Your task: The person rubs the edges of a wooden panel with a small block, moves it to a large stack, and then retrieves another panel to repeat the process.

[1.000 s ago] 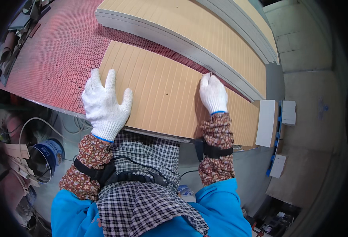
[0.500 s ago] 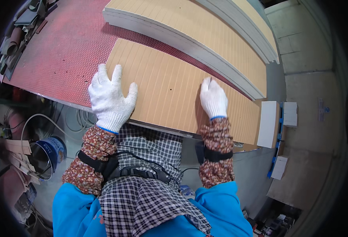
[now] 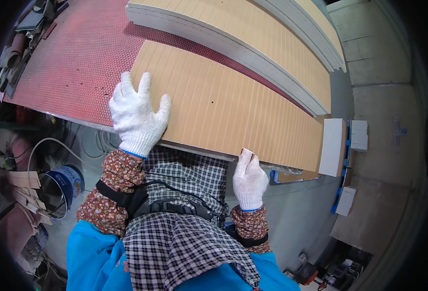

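A tan board (image 3: 212, 116) with fine grooves and a small dark hole lies along the near edge of the red mesh-topped table (image 3: 73, 72). My left hand (image 3: 139, 114), in a white knit glove, rests spread over the board's left end, fingers apart. At the board's near edge, my gloved right hand (image 3: 250, 182) pinches a small flat piece (image 3: 246, 153) between thumb and fingers. That piece looks dark with a pale edge; its kind is unclear. It is at or just over the near edge, and I cannot tell whether it touches.
Thick stacks of tan boards (image 3: 253, 43) with pale sides stand behind. Scraps (image 3: 17, 48) lie at the table's far left. A blue bucket (image 3: 71, 182) and a pale hose (image 3: 41, 143) are below left. White-ended stacks (image 3: 333, 148) stand at the right.
My right hand has come off the board's middle and moved back toward me to its near edge, with the small piece now showing in its fingers. My left hand has barely moved.
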Motion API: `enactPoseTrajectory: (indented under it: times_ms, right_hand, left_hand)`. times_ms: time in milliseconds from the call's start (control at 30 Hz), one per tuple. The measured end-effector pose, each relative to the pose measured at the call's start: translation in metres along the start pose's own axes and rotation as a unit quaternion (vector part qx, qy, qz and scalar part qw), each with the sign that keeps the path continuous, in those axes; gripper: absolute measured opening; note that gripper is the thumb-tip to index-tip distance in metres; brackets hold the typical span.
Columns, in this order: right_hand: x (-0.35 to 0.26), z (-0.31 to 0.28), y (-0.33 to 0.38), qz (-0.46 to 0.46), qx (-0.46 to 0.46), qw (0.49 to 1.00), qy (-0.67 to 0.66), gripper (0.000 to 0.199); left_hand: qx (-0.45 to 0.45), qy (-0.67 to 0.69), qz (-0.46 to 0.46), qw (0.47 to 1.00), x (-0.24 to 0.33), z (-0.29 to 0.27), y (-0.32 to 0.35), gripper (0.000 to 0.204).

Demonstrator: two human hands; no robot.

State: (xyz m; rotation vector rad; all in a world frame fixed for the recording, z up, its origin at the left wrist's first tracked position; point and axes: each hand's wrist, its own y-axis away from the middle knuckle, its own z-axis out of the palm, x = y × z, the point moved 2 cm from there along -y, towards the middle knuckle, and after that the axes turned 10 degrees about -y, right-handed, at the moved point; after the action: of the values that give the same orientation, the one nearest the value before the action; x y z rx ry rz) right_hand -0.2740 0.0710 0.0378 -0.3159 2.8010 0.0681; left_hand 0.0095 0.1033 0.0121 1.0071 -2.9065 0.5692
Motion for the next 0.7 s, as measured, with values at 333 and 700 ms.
enactPoseTrajectory:
  times_ms: [333,700]
  right_hand:
    - [-0.012,0.002,0.007,-0.134,-0.033,0.986,0.088,0.025]
    - [-0.021,0.003,-0.078,-0.097,-0.054,0.992,0.065,0.028]
  left_hand:
    - [0.023,-0.018,0.013,0.999,-0.002,0.005,0.0,0.064]
    - [-0.002,-0.007,0.006,1.0,0.001,0.001,-0.001,0.064]
